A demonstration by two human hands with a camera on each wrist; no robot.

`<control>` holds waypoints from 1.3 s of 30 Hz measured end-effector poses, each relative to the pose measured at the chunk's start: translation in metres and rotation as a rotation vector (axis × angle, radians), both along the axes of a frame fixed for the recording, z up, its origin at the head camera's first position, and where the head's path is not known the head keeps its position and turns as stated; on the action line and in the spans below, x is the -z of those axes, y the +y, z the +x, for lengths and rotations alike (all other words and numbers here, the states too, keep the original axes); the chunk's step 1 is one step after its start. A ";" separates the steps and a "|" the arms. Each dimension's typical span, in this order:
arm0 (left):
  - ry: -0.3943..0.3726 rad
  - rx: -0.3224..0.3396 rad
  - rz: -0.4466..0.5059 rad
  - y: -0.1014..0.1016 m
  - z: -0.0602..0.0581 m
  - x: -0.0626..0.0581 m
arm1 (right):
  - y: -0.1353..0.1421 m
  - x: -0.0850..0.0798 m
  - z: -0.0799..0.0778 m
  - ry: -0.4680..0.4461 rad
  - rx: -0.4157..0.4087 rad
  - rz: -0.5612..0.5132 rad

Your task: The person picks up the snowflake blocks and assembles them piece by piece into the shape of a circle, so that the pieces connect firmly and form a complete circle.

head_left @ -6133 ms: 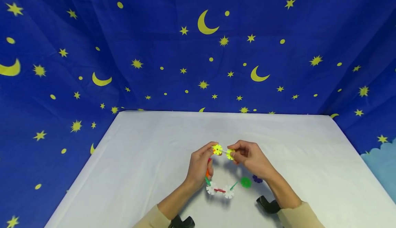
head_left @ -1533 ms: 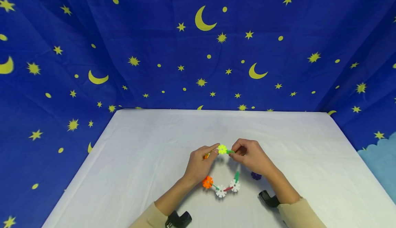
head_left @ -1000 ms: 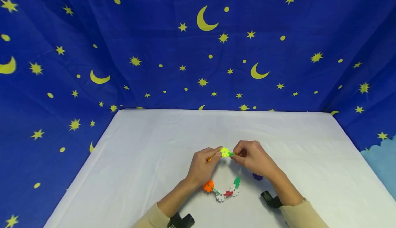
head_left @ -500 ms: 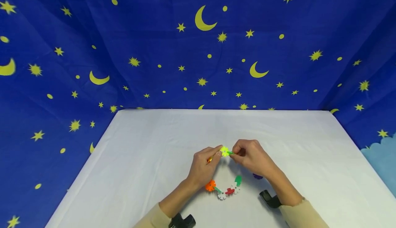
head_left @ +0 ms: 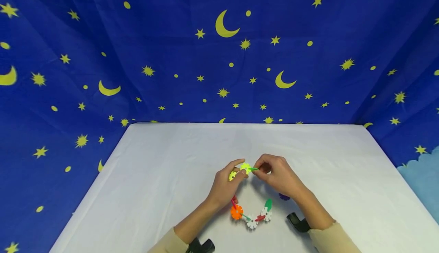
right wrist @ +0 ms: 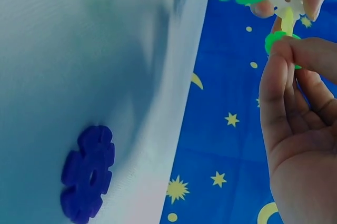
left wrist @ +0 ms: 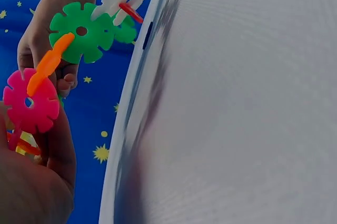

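A curved chain of slotted plastic flower discs hangs between both hands above the table. My left hand (head_left: 223, 188) pinches a bright yellow disc (head_left: 245, 167) near the chain's upper end. Between thumb and fingers, my right hand (head_left: 282, 175) pinches a green disc (right wrist: 274, 39), set edge-on at the yellow disc's right side. Lower down the chain come an orange disc (head_left: 236, 212), white discs (head_left: 252, 223), a red disc (head_left: 260, 218) and a green end disc (head_left: 268, 204). The left wrist view shows a pink disc (left wrist: 39, 109) by the left hand, whose fingers partly hide the chain.
A loose purple disc (head_left: 284, 197) lies on the white tabletop (head_left: 164, 169), just below the right hand. Black wrist-worn devices (head_left: 297, 222) stick out by both cuffs. Blue cloth (head_left: 192, 55) with moons and stars surrounds the table.
Earlier my right hand pinched a yellow disc and a green disc lay beside the purple one. That green disc has left the table; my right hand now holds a green disc against the yellow one.
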State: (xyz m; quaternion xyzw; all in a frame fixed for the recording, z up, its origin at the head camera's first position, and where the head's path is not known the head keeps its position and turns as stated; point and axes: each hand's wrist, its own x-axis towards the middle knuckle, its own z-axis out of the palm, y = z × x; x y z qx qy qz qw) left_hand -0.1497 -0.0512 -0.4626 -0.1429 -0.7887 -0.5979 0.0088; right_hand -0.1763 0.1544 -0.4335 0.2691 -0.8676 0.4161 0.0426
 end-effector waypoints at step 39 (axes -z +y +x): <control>-0.166 -0.026 0.244 -0.008 -0.007 0.002 | 0.077 0.009 -0.018 -0.430 -0.305 0.318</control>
